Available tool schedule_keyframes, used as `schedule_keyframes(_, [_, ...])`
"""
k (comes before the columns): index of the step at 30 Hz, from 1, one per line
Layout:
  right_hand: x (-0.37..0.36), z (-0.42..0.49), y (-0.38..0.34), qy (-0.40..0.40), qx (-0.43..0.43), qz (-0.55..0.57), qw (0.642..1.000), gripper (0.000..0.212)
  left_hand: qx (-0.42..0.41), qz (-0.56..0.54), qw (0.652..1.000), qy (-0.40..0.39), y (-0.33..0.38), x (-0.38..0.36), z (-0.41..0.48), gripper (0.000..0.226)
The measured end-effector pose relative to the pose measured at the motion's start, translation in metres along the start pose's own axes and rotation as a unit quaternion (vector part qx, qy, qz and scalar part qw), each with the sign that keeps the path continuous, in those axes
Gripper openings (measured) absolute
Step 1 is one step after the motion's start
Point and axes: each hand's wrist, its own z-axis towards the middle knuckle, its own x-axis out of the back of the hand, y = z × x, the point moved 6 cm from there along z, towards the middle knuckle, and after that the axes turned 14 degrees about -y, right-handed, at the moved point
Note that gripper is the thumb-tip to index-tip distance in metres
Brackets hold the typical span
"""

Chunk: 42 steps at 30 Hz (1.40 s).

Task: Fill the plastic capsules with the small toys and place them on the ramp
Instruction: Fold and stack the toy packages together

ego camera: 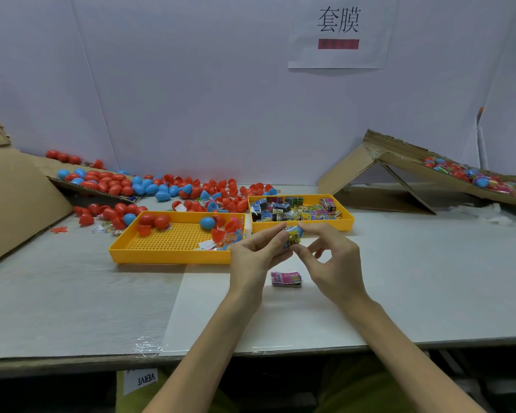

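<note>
Both hands meet above the table in front of the trays. My left hand (255, 254) and my right hand (331, 257) pinch a blue capsule half (294, 235) stuffed with a small printed yellow toy packet. A pink toy packet (286, 279) lies on the table just below my hands. The right yellow tray (347, 223) holds several toy packets. The left yellow tray (161, 254) holds a few red and blue capsule pieces. The cardboard ramp (405, 166) at the far right carries several filled capsules.
A heap of red and blue capsule halves (161, 189) spreads along the back left, partly on a cardboard sheet (15, 189). Crumpled white film (486, 211) lies by the ramp's foot. A white wall with a paper sign closes the back.
</note>
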Motion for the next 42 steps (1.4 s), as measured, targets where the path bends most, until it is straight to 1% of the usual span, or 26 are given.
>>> schedule_keyframes(10, [0.005, 0.001, -0.009, -0.001, -0.011, -0.002, 1.0, 0.039, -0.016, 0.02, 1.0, 0.013, 0.003, 0.002, -0.001, 0.017])
schedule_keyframes(19, [0.005, -0.001, -0.001, -0.006, -0.035, 0.04, 0.999, 0.037, -0.011, 0.04, 0.999, 0.03, 0.004, 0.003, -0.002, 0.017])
schedule_keyframes(26, [0.004, -0.001, 0.002, -0.007, -0.043, 0.057, 0.997, 0.036, -0.017, 0.047, 0.998, 0.036, 0.006, 0.002, -0.004, 0.007])
schedule_keyframes(30, [0.0, 0.0, 0.005, -0.021, -0.053, 0.073, 0.996, 0.032, -0.018, 0.04, 0.998, 0.039, 0.005, 0.004, -0.003, 0.006])
schedule_keyframes(31, [-0.001, 0.0, 0.006, -0.026, -0.058, 0.082, 0.995, 0.031, -0.017, 0.033, 0.998, 0.043, 0.005, 0.005, -0.003, 0.009])
schedule_keyframes(34, [-0.004, 0.001, 0.01, -0.039, -0.081, 0.129, 0.988, 0.033, -0.01, 0.025, 0.999, 0.03, 0.003, 0.004, -0.001, 0.033])
schedule_keyframes(35, [-0.004, 0.001, 0.01, -0.041, -0.085, 0.142, 0.985, 0.032, -0.004, 0.027, 0.999, 0.024, 0.002, 0.003, -0.001, 0.035])
schedule_keyframes(38, [-0.005, 0.001, 0.012, -0.049, -0.092, 0.136, 0.985, 0.026, 0.014, 0.034, 0.999, 0.018, 0.0, 0.002, 0.0, 0.028])
schedule_keyframes(42, [-0.007, 0.0, 0.016, -0.066, -0.117, 0.135, 0.982, 0.018, 0.031, 0.043, 0.998, 0.036, -0.003, 0.008, 0.0, 0.018])
